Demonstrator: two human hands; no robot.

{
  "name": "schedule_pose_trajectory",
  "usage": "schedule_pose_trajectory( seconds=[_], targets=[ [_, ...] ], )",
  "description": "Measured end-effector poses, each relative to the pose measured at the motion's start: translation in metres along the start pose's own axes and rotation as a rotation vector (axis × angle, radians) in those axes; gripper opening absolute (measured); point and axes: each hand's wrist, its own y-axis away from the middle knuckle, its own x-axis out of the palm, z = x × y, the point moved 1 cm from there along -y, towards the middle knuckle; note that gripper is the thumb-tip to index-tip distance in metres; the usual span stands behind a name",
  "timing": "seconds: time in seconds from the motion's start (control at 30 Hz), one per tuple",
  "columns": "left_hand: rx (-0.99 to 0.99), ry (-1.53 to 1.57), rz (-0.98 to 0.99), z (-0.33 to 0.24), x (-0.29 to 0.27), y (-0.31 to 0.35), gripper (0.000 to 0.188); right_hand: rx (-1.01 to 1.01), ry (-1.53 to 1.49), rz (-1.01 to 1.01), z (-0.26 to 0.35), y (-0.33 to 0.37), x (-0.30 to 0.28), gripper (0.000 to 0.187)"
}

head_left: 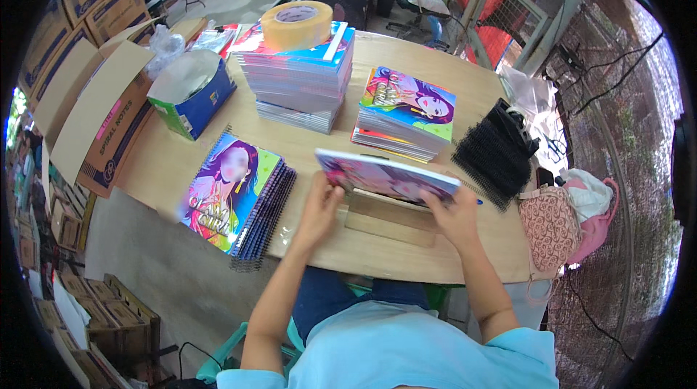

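Between my two hands a colourful illustrated notebook stands on its long edge, tilted. My left hand grips its left end and my right hand its right end. Just below it on the table lies a flat brown wooden or cardboard piece. To the left is a stack of spiral-bound notebooks with dark coils. Beyond my hands sits a shorter stack of notebooks with no coils showing. Black spiral coils lie bunched to the right.
A tall notebook stack carries a roll of clear yellowish tape. A blue-green box and an open carton stand at the left. A pink patterned pouch lies at the table's right edge. More cartons are stacked at lower left.
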Motion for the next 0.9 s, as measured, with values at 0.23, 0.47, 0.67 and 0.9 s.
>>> schedule_pose_trajectory(
  seconds=[0.23,0.47,0.67,0.9],
  targets=[
    [-0.051,0.114,-0.009,-0.006,0.052,0.024,0.064,-0.061,0.063,0.094,-0.07,0.045,-0.03,0.071],
    [0.42,-0.38,-0.381,-0.079,0.065,0.018,0.061,0.102,0.895,0.176,-0.134,-0.025,-0.048,0.03],
    [0.574,-0.545,0.141,-0.141,0.108,-0.006,0.031,-0.183,0.313,0.035,-0.101,-0.027,-0.085,0.016],
    [0.546,-0.429,0.141,-0.133,0.126,-0.016,0.013,-0.214,0.107,0.174,-0.042,0.001,-0.101,0.022]
  ],
)
